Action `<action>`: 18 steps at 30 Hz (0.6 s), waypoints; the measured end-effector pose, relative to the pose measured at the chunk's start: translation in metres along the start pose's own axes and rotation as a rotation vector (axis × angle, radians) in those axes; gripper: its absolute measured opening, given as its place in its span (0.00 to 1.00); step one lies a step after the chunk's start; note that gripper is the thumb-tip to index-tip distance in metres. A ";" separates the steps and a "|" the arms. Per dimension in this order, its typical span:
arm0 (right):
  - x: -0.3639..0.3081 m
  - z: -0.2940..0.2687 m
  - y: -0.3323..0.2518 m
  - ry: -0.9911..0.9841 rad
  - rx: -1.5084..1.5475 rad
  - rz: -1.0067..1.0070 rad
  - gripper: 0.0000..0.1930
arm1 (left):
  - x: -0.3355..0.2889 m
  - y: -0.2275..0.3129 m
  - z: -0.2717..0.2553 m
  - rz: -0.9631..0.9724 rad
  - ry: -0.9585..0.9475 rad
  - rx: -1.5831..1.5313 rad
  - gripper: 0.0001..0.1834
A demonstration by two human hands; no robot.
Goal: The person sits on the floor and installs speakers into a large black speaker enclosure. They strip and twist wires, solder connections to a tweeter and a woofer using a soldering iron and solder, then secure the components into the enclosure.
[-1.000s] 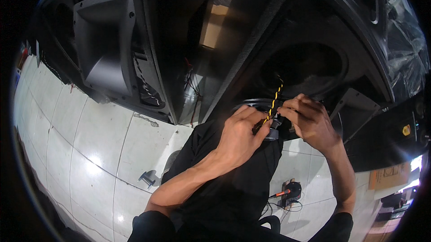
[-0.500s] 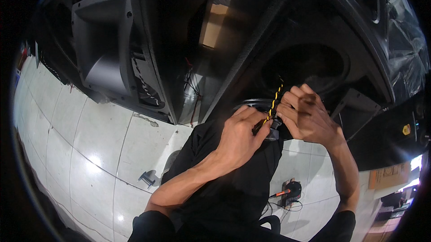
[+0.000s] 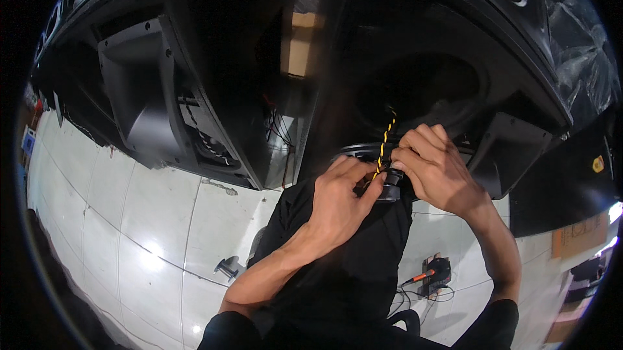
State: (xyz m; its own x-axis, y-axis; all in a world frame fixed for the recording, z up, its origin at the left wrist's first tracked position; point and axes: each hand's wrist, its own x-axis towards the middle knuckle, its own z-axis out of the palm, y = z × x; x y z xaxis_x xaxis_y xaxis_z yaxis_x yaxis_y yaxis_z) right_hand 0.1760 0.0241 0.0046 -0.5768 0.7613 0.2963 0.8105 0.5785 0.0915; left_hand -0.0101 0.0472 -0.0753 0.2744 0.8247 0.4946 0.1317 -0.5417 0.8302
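A twisted yellow-and-black wire (image 3: 385,137) runs down from the round opening (image 3: 425,87) of a black speaker cabinet (image 3: 337,100). My left hand (image 3: 341,197) pinches its lower end between thumb and fingers. Below the wire, a black speaker driver (image 3: 389,193) rests at my lap, its rim partly showing behind my left fingers. My right hand (image 3: 433,167) is closed beside the wire, fingertips at the upper side of the driver. What those fingertips grip is hidden.
Another cabinet with a horn (image 3: 139,90) stands at the left. A loose horn (image 3: 513,152) is at the right. On the tiled floor (image 3: 156,220) are a small grey spool (image 3: 227,267) and an orange-handled soldering iron (image 3: 420,276) at its stand. A cardboard box (image 3: 579,236) sits far right.
The view has shifted slightly. Both hands stay at the driver, the left still pinching the wire. The right fingertips have shifted a little against the driver, which shows more clearly now.
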 end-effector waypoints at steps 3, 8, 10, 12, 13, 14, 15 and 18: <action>0.001 0.008 -0.002 0.045 -0.051 0.014 0.06 | 0.000 0.002 0.000 -0.033 -0.012 0.002 0.06; 0.000 0.015 -0.007 0.064 -0.192 0.025 0.04 | 0.000 0.005 -0.001 -0.056 -0.017 0.012 0.07; -0.004 0.018 -0.008 0.092 -0.162 0.068 0.04 | 0.000 0.005 -0.001 -0.053 -0.021 0.027 0.07; -0.009 0.022 -0.010 0.137 -0.129 0.109 0.05 | 0.001 0.006 -0.001 -0.049 -0.028 0.041 0.07; -0.012 0.026 -0.012 0.167 -0.110 0.123 0.06 | 0.000 0.007 -0.001 -0.050 -0.028 0.049 0.07; -0.014 0.027 -0.013 0.197 -0.091 0.136 0.06 | 0.000 0.008 -0.001 -0.051 -0.026 0.056 0.07; -0.015 0.027 -0.013 0.207 -0.046 0.140 0.08 | 0.000 0.009 -0.001 -0.044 -0.028 0.064 0.07; -0.019 0.024 -0.010 0.207 0.044 0.150 0.11 | 0.000 0.010 -0.001 -0.034 -0.029 0.080 0.07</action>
State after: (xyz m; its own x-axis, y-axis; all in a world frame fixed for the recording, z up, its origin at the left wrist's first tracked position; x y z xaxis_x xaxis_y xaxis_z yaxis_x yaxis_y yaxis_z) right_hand 0.1769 0.0108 -0.0250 -0.4134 0.7661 0.4920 0.8777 0.4792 -0.0087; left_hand -0.0098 0.0420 -0.0668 0.2959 0.8385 0.4576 0.2168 -0.5255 0.8227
